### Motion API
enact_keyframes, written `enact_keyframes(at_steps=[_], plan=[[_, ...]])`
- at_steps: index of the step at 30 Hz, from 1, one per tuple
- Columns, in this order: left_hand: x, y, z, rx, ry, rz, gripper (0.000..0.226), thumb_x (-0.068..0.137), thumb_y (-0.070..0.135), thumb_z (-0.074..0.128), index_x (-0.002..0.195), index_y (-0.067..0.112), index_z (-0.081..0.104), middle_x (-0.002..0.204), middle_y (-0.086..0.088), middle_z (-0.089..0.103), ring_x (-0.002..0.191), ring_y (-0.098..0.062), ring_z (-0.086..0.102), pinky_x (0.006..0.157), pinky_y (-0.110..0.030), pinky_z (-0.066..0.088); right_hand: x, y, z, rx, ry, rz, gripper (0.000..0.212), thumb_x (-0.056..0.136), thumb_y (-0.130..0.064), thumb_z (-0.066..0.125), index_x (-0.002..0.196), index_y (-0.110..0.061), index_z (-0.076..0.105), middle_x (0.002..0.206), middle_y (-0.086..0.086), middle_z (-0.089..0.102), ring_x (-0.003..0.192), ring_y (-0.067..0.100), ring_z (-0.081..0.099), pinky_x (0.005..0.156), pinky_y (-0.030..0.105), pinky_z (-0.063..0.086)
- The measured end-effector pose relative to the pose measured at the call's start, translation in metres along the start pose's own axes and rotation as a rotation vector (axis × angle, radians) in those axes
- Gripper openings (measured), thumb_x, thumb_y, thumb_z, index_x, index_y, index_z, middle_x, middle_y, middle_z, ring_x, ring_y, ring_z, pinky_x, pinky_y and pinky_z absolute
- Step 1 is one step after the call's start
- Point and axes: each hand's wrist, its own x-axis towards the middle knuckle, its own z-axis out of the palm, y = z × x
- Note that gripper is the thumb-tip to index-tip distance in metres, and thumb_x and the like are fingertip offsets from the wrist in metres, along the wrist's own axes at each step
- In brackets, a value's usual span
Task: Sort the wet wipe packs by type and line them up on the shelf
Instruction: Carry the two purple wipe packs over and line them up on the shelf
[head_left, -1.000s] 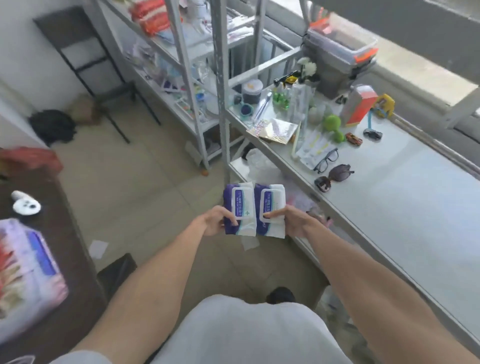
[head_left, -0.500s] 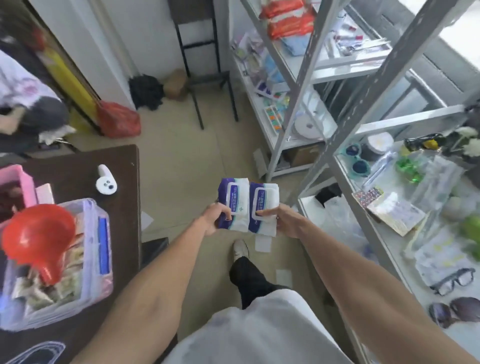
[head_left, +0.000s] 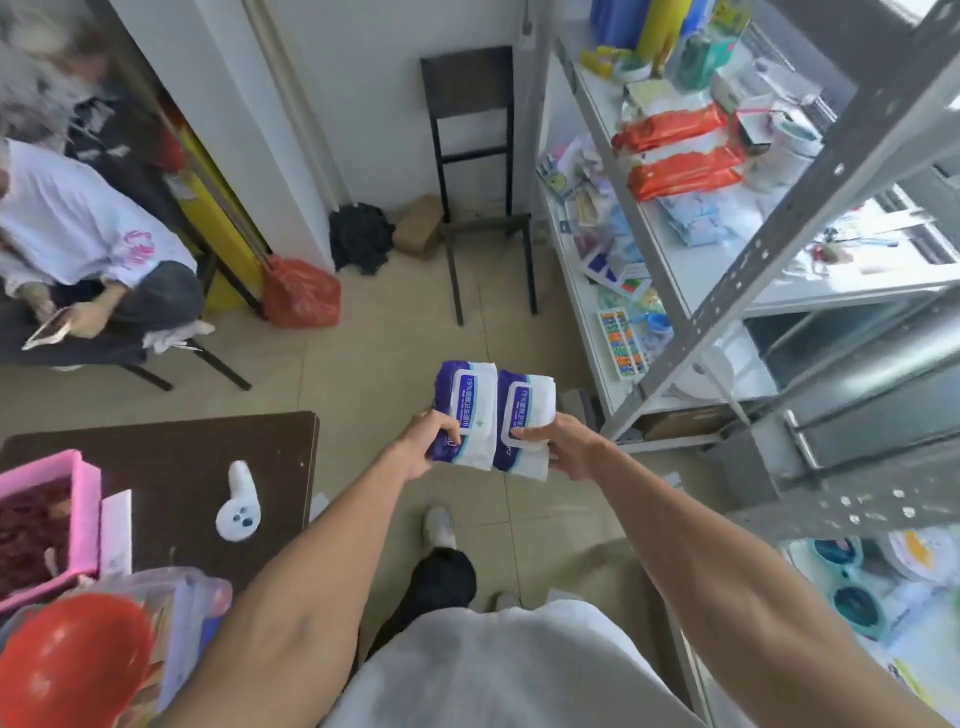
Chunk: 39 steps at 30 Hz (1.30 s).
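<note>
Two purple-and-white plastic wet wipe packs (head_left: 491, 415), pinched by left hand (head_left: 423, 451) and right hand (head_left: 563, 448) fingers, were swung from the bench toward the grey metal shelf (head_left: 691, 270), orange packs (head_left: 675, 150) already shelved there.

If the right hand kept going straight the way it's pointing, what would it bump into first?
The right hand points up and leftward in the picture, and its grip is already on the right wipe pack. Beyond that pack, the way looks free over bare floor; farther off stands the black chair, though depth is unclear.
</note>
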Motion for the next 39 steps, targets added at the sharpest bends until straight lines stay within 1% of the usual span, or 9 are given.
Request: enact_keyframes(at_steps=[5, 10, 14, 17, 21, 24, 30, 33, 39], plan=[[0.075, 0.080, -0.019, -0.003, -0.041, 0.009, 0.069, 0.048, -0.003, 0.048, 0.115, 0.000, 0.062, 0.097, -0.014, 0.072, 0.071, -0.026, 0.070, 0.052, -0.024, 0.054, 0.075, -0.077, -0.003, -0.010, 0.014, -0.062, 0.044, 0.084, -0.005, 0.079, 0.124, -0.014, 0.064, 0.116, 0.006, 0.075, 0.103, 0.023, 0.072, 0.084, 0.035, 0.057], [0.149, 0.162, -0.045, 0.048, -0.079, 0.012, 0.078, 0.048, -0.003, 0.051, 0.126, -0.002, 0.060, 0.113, -0.019, 0.073, 0.090, -0.033, 0.070, 0.060, -0.029, 0.057, 0.146, -0.156, -0.003, -0.006, 0.055, -0.101, 0.044, 0.084, -0.004, 0.079, 0.123, -0.017, 0.064, 0.122, 0.010, 0.073, 0.103, 0.023, 0.074, 0.078, 0.035, 0.061], [0.201, 0.223, -0.053, 0.064, -0.135, -0.023, 0.075, 0.048, -0.002, 0.050, 0.122, -0.002, 0.063, 0.105, -0.017, 0.076, 0.084, -0.029, 0.071, 0.059, -0.027, 0.057, 0.179, -0.216, -0.003, 0.001, 0.077, -0.170, 0.035, 0.085, 0.003, 0.076, 0.111, -0.018, 0.065, 0.106, 0.006, 0.076, 0.091, 0.016, 0.077, 0.065, 0.027, 0.061], [0.225, 0.260, -0.043, 0.083, -0.178, -0.078, 0.053, 0.052, -0.004, 0.045, 0.099, 0.002, 0.066, 0.083, -0.007, 0.076, 0.062, -0.020, 0.071, 0.052, -0.022, 0.055, 0.192, -0.244, -0.016, 0.080, 0.036, -0.213, 0.044, 0.082, 0.008, 0.073, 0.119, -0.012, 0.062, 0.115, 0.013, 0.072, 0.098, 0.021, 0.075, 0.076, 0.032, 0.063], [0.267, 0.306, -0.019, 0.208, -0.311, -0.166, 0.042, 0.077, -0.017, 0.028, 0.087, 0.002, 0.064, 0.074, -0.006, 0.076, 0.059, -0.018, 0.072, 0.050, -0.021, 0.055, 0.206, -0.259, -0.061, 0.232, -0.059, -0.200, 0.047, 0.087, 0.012, 0.066, 0.128, -0.013, 0.066, 0.129, 0.019, 0.068, 0.117, 0.035, 0.067, 0.098, 0.051, 0.057], [0.287, 0.345, 0.020, 0.347, -0.407, -0.222, 0.033, 0.061, -0.009, 0.043, 0.085, 0.002, 0.063, 0.077, -0.007, 0.073, 0.060, -0.017, 0.071, 0.052, -0.021, 0.055, 0.210, -0.264, -0.093, 0.375, -0.032, -0.194, 0.045, 0.086, 0.016, 0.062, 0.117, -0.015, 0.072, 0.121, 0.015, 0.073, 0.109, 0.031, 0.071, 0.093, 0.045, 0.060], [0.333, 0.406, 0.127, 0.628, -0.657, -0.246, 0.051, 0.052, -0.009, 0.045, 0.097, 0.003, 0.065, 0.087, -0.008, 0.074, 0.074, -0.022, 0.072, 0.060, -0.028, 0.058, 0.200, -0.274, -0.154, 0.684, 0.266, -0.319, 0.043, 0.072, 0.009, 0.071, 0.110, -0.010, 0.074, 0.115, 0.020, 0.074, 0.097, 0.033, 0.075, 0.081, 0.047, 0.063], [0.348, 0.409, 0.194, 0.725, -0.769, -0.253, 0.056, 0.052, -0.008, 0.047, 0.104, 0.002, 0.065, 0.100, -0.011, 0.073, 0.087, -0.027, 0.070, 0.064, -0.031, 0.059, 0.190, -0.268, -0.172, 0.861, 0.525, -0.449, 0.046, 0.078, -0.007, 0.075, 0.123, -0.011, 0.069, 0.124, 0.025, 0.070, 0.100, 0.038, 0.073, 0.084, 0.052, 0.061], [0.346, 0.387, 0.320, 0.927, -0.982, -0.235, 0.030, 0.057, -0.011, 0.049, 0.083, 0.000, 0.059, 0.097, -0.016, 0.068, 0.088, -0.031, 0.066, 0.073, -0.034, 0.055, 0.146, -0.240, -0.206, 1.030, 1.062, -0.517, 0.061, 0.073, -0.013, 0.081, 0.130, -0.004, 0.063, 0.125, 0.025, 0.070, 0.110, 0.044, 0.070, 0.092, 0.060, 0.058]])
